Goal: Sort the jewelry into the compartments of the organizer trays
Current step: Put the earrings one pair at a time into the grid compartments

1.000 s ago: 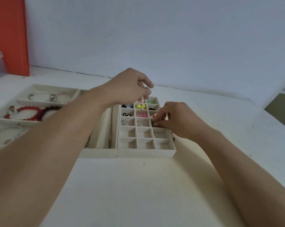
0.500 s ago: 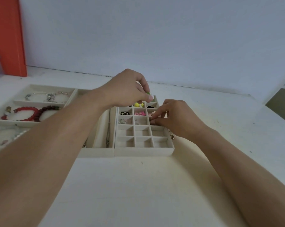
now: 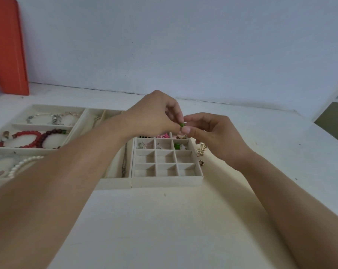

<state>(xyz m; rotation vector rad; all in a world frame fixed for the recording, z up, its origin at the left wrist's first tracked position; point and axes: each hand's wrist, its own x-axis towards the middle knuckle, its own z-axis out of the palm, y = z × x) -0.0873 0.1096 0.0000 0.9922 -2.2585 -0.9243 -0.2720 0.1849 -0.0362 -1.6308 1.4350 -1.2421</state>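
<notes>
Now-joined hands (image 3: 182,123) pinching green earring (image 3: 182,124)

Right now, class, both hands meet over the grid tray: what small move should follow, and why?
Probably lower the green earring, pinched between left hand and right hand, into the grid tray compartment already holding a green piece directly below, so the two sit together.

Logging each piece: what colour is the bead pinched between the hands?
Green: the bead, in the head view, pinched by the left hand and right hand.
</notes>
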